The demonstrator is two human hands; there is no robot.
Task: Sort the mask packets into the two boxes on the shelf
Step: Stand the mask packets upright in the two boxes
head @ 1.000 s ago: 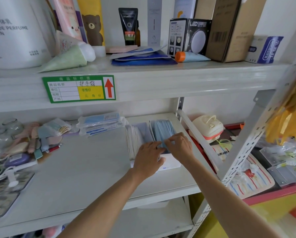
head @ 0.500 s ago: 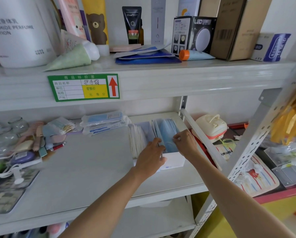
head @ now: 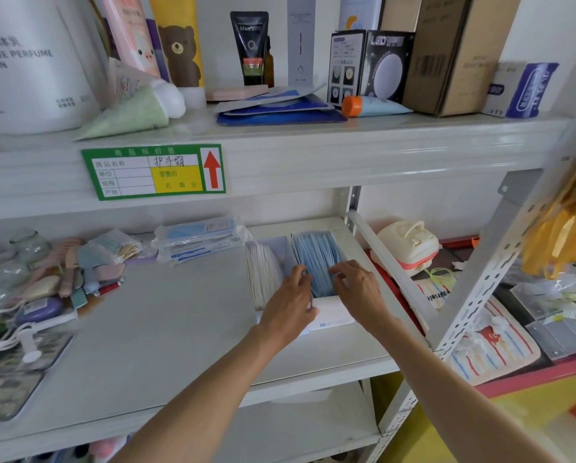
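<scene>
Both hands at the right box (head: 330, 320) of blue masks (head: 316, 259)

Left hand (head: 290, 304) and right hand (head: 358, 290) pinch the blue masks' near end; white packets (head: 263, 275) stand just left of that box.

Both bare forearms reach up and forward from the lower edge of the view, converging toward the middle. The left hand (head: 288, 307) lies palm down with the wrist straight, its fingers (head: 298, 274) curled and the thumb tucked toward the right hand. The right hand (head: 356, 289) sits just beside it, a little farther forward, palm down too, with fingers (head: 338, 270) bent and pointing left toward the left hand's fingertips, the two hands close but not touching.
</scene>
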